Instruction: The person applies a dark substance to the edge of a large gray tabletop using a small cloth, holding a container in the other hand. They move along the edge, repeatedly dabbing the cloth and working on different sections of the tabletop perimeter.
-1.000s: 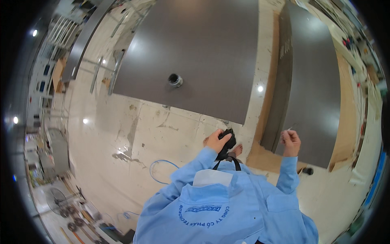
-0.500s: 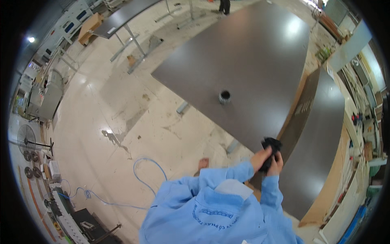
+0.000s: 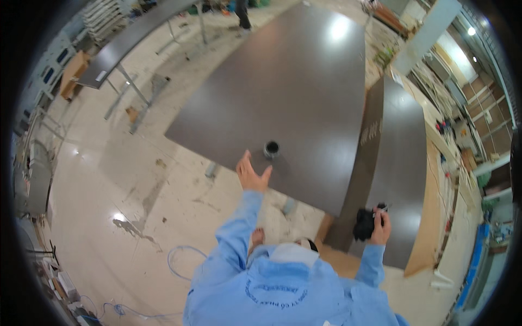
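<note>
My left hand (image 3: 253,176) is stretched out over the near edge of a large dark grey panel (image 3: 283,92), fingers and thumb spread. Just beyond its fingertips stands a small round can (image 3: 271,149) with a dark inside, upright on the panel and apart from the hand. On the right, my right hand (image 3: 382,230) is closed on a bunched black cloth (image 3: 362,225). A small dark piece with a lighter edge pokes up by the fingers; its kind is too small to tell. The right hand is above a stack of dark panels (image 3: 402,157).
Metal legs hold up a long dark tabletop (image 3: 117,51) at the far left. A person's dark-clad legs (image 3: 242,13) show at the far edge. A blue hose (image 3: 176,261) lies on the floor at the left. Boards and a blue strip (image 3: 472,266) line the right side.
My hands have parted. The left has let go of the black cloth and reached left toward the can; the right keeps the cloth. The view has shifted, so the panels appear farther left.
</note>
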`<state>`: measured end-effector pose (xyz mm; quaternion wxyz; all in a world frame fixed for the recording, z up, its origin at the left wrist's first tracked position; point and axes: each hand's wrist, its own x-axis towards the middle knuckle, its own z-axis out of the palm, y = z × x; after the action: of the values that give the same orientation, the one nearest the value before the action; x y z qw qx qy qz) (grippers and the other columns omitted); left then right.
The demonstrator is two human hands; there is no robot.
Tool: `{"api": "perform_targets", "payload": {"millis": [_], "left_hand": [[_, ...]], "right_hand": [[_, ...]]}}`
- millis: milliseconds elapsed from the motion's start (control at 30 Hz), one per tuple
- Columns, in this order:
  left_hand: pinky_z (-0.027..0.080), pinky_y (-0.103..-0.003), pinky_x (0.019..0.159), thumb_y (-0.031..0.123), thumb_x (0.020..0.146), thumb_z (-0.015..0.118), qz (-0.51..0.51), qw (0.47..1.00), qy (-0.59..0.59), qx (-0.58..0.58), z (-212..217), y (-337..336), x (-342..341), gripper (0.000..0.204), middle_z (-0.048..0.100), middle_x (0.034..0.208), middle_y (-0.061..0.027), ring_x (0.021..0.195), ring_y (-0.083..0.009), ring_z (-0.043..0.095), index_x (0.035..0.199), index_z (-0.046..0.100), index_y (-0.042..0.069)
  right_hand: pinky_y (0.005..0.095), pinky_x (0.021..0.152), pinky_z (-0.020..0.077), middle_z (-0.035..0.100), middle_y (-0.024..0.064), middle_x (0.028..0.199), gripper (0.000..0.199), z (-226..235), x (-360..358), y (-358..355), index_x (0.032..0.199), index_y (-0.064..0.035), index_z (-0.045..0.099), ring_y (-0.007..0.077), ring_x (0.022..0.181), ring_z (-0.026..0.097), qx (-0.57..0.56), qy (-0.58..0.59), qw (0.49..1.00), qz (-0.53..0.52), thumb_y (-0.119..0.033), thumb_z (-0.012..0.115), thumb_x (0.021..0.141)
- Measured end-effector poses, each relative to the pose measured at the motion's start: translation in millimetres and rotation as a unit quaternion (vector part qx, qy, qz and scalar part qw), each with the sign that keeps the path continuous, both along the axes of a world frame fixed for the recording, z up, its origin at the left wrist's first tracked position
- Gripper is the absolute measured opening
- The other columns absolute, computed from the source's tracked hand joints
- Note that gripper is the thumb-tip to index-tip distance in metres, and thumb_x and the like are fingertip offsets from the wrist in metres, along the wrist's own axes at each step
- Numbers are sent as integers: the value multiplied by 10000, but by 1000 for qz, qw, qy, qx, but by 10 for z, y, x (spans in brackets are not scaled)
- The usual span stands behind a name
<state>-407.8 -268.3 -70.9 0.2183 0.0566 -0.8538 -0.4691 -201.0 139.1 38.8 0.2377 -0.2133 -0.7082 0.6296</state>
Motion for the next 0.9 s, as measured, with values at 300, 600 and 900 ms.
{"api": "perform_targets", "payload": {"millis": [300, 600, 900], "left_hand": [[384, -511, 1184, 436, 716, 975, -43, 988, -121, -88, -330, 180, -605, 1085, 523, 1522, -154, 1450, -384, 414, 1576, 425, 67], [375, -539, 1131, 379, 691, 974, -34, 989, -81, -118, -437, 269, -763, 818, 653, 1341, -76, 1365, -322, 502, 1370, 592, 132], [481, -497, 1017, 333, 702, 931, -40, 996, -11, -76, 41, -91, -369, 737, 659, 1240, -132, 1206, -363, 604, 1299, 588, 70]], "right_hand": [[347, 993, 501, 728, 143, 1104, 97, 546, 103, -289, 1037, -14, 699, 252, 1093, 681, 320, -116, 940, 38, -93, 645, 1047], [355, 865, 531, 704, 150, 991, 113, 792, 83, -360, 959, -9, 704, 313, 903, 679, 366, 52, 929, -6, -110, 672, 1000], [352, 878, 556, 736, 126, 974, 131, 585, -513, -471, 1038, -18, 727, 229, 932, 709, 187, 14, 976, 111, -98, 623, 1034]]}}
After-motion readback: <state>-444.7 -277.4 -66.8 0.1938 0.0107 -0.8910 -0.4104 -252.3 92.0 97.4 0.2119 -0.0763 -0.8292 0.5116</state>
